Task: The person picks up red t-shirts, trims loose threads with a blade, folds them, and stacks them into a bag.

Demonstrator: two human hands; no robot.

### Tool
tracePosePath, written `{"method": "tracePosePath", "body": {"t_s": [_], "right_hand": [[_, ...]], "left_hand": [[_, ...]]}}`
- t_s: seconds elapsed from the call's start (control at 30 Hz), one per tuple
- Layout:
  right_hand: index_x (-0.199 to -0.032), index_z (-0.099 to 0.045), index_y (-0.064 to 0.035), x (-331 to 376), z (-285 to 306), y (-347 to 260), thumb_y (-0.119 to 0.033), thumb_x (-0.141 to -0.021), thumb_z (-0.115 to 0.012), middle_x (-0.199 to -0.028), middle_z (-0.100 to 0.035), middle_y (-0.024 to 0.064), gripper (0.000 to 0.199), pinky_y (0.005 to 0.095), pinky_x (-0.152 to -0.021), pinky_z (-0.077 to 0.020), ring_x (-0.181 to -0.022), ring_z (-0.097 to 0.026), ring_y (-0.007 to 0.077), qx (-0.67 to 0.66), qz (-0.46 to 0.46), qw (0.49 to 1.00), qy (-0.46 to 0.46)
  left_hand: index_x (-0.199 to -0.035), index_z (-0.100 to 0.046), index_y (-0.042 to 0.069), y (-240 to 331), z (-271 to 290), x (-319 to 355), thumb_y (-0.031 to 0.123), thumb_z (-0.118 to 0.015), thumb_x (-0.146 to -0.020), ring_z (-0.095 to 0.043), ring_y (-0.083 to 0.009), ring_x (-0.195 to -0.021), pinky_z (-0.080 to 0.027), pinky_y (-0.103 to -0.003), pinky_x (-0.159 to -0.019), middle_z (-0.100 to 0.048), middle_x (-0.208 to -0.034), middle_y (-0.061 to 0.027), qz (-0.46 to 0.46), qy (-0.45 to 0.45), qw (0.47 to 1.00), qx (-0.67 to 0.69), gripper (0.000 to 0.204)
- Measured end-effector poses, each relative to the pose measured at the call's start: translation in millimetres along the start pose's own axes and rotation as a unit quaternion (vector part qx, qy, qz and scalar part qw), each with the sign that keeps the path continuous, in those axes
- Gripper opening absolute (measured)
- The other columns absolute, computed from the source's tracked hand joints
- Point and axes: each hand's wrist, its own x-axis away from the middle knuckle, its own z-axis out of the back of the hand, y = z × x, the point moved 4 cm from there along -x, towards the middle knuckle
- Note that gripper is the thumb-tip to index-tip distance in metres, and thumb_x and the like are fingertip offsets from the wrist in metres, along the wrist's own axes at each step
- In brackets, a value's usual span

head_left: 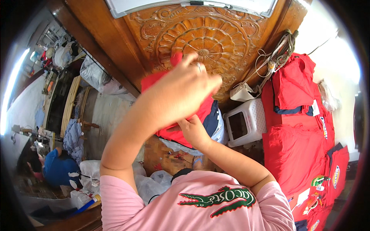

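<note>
A red garment [152, 82] with a navy part [211, 120] is in front of me, partly hidden by my arms. My left hand [192, 79], with a ring on it, is raised over the cloth. Motion blurs its fingers, and I cannot make out anything in them. Crossing under the left wrist, my right hand [192, 131] is at the garment's near side with its thumb against the red cloth. Its other fingers are partly hidden. Below the garment shows a light blue or clear plastic wrapping [218, 133].
To the right, red garments [296, 150] are spread and stacked, with small tools [318, 181] on them. A white plastic stool [246, 123] stands beside them. Ahead is a carved wooden door [202, 50] with cables [279, 54] hanging. A person in blue [61, 167] is at lower left, near plastic bags [154, 184].
</note>
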Motion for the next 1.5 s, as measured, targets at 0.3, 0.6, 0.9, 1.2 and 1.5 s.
{"method": "tracePosePath", "body": {"t_s": [0.3, 0.6, 0.9, 1.2, 1.5], "right_hand": [[-0.123, -0.07, -0.01, 38.4, 58.1, 228.4, -0.03, -0.102, -0.058, -0.103, -0.072, 0.007, 0.031, 0.0372, -0.073, -0.0558, -0.089, -0.069, 0.0206, 0.059, -0.338, 0.918, -0.197], [-0.13, -0.068, -0.0036, 134.3, 223.9, 145.1, -0.022, -0.097, -0.066, -0.106, -0.075, 0.0107, 0.038, 0.0334, -0.084, -0.0559, -0.095, -0.07, 0.0174, 0.383, -0.263, 0.885, 0.03], [-0.127, -0.067, -0.0016, 385.2, 360.3, 38.1, -0.023, -0.093, -0.07, -0.11, -0.075, 0.0187, 0.041, 0.0396, -0.091, -0.0554, -0.105, -0.073, 0.0293, 0.378, -0.18, 0.777, 0.471], [-0.121, -0.069, -0.0025, 672.5, 415.3, 76.3, -0.01, -0.094, -0.07, -0.108, -0.073, 0.0117, 0.028, 0.0319, -0.076, -0.0556, -0.084, -0.067, 0.0143, 0.223, -0.093, 0.505, 0.829], [-0.119, -0.068, 0.0007, 697.5, 544.6, 38.4, -0.028, -0.09, -0.079, -0.086, -0.07, 0.0097, 0.043, 0.0353, -0.075, -0.0528, -0.081, -0.068, 0.0214, 0.189, -0.026, 0.497, 0.846]], "left_hand": [[-0.111, -0.066, 0.01, 13.9, -268.4, 103.2, 0.005, -0.065, -0.085, -0.05, -0.0315, -0.14, -0.023, -0.063, -0.123, -0.064, -0.135, -0.0129, -0.01, -0.404, 0.871, 0.279, 0.027], [-0.161, -0.032, 0.023, -82.8, -382.6, 73.0, 0.025, -0.068, -0.097, -0.014, -0.0483, -0.156, -0.028, -0.071, -0.116, -0.003, -0.172, -0.0203, 0.366, 0.02, 0.917, 0.158, 0.074], [-0.162, -0.016, 0.048, -108.1, -466.9, -2.7, 0.058, -0.087, -0.07, 0.0, -0.0637, -0.15, -0.031, -0.083, -0.106, 0.017, -0.172, -0.0152, 0.383, -0.24, 0.891, 0.032, 0.117], [-0.143, -0.055, 0.012, 35.5, -468.2, -161.9, 0.04, -0.074, -0.086, -0.037, -0.0463, -0.146, -0.028, -0.072, -0.112, -0.04, -0.159, -0.0202, 0.325, -0.114, 0.936, -0.071, 0.066], [-0.124, -0.068, 0.006, 352.6, -448.2, -379.8, 0.021, -0.073, -0.09, -0.063, -0.037, -0.12, -0.049, -0.044, -0.103, -0.068, -0.129, -0.0171, -0.065, 0.062, 0.95, 0.299, 0.037]]}}
